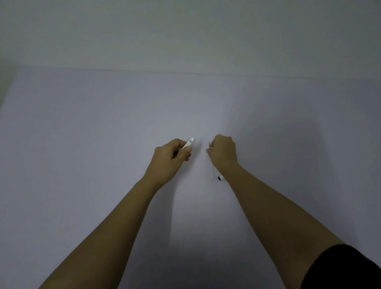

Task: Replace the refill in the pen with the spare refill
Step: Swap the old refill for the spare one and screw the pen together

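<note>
My left hand (171, 155) is curled into a loose fist around the pen barrel (188, 146), a smooth white plastic tube. Its open end pokes out past my thumb and forefinger, pointing up and to the right, and the mouth of it looks round and slightly glossy. The rest of the barrel is buried in my palm, so I cannot tell how long it is.

My right hand (222, 152) is closed too, fingers pinched on a thin refill (212, 168). It is a slim, straight, pale tan rod that runs nearly upright through my grip: a short tip shows above the knuckles and a longer stretch hangs down beside my wrist. A second fine tip seems to show at the top of the fist, but it is too small for me to say whether I hold one refill or two.

Just below the refill's lower end, beside my right wrist, a small pen part (220, 178) lies on the table (73, 152). It is short, white and rounded with a dark end; I cannot tell whether it is the cap or the tip section.

The table is a flat, matte, pale lilac-grey surface. My hands sit near each other above its middle, not touching. Both forearms are bare, with dark sleeves (351, 268) at the bottom edge.
</note>
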